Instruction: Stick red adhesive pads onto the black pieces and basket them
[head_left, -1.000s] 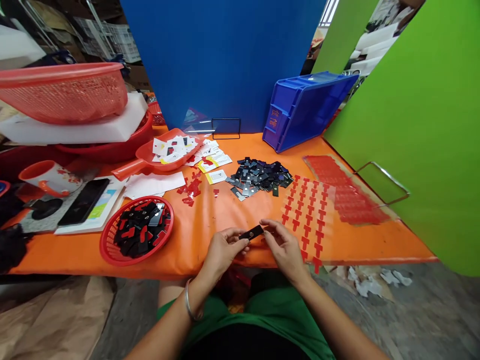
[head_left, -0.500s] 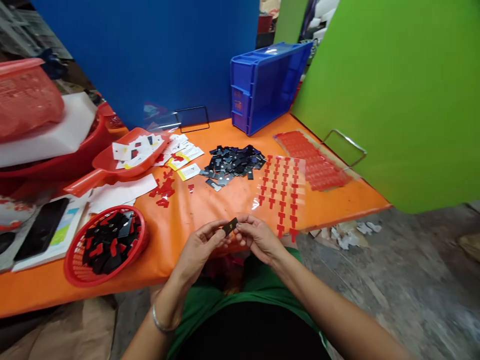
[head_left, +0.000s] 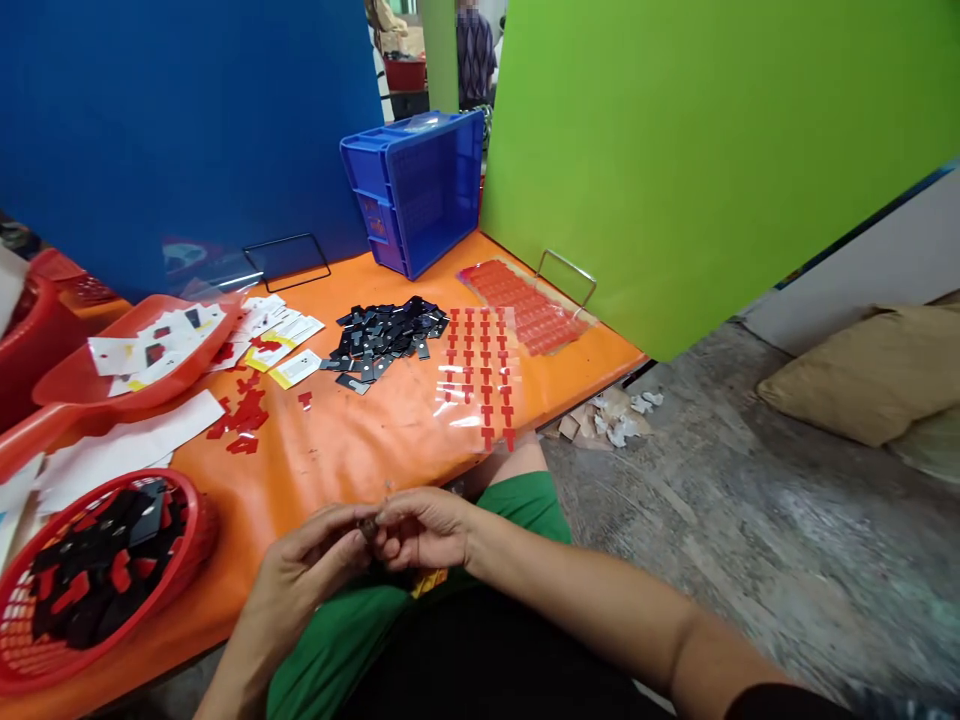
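Note:
Close to my lap, at the table's near edge, my left hand (head_left: pixel 319 560) and my right hand (head_left: pixel 424 528) meet, fingertips together. Between them is a small dark flat piece (head_left: pixel 367 530), mostly covered by the fingers. Both hands are closed on it. Beyond them a transparent sheet with rows of red T-shaped stickers (head_left: pixel 486 372) lies on the table. A heap of black flat pieces (head_left: pixel 386 338) sits farther back. To its left are loose red pieces (head_left: pixel 244 418), with a single red T-shaped piece (head_left: pixel 304 400) apart from them.
A red basket (head_left: pixel 196 530) of black and red pieces stands at left. Behind it are a red dustpan (head_left: pixel 67 385) with paper scraps and white-yellow cards (head_left: pixel 296 368). A blue crate (head_left: pixel 375 190) and a red sticker sheet (head_left: pixel 525 305) lie at the back, before blue and green panels.
The view has turned to the right, so the table things appear farther left. My hands have come nearer my body, and the dark piece is now more covered by the fingers.

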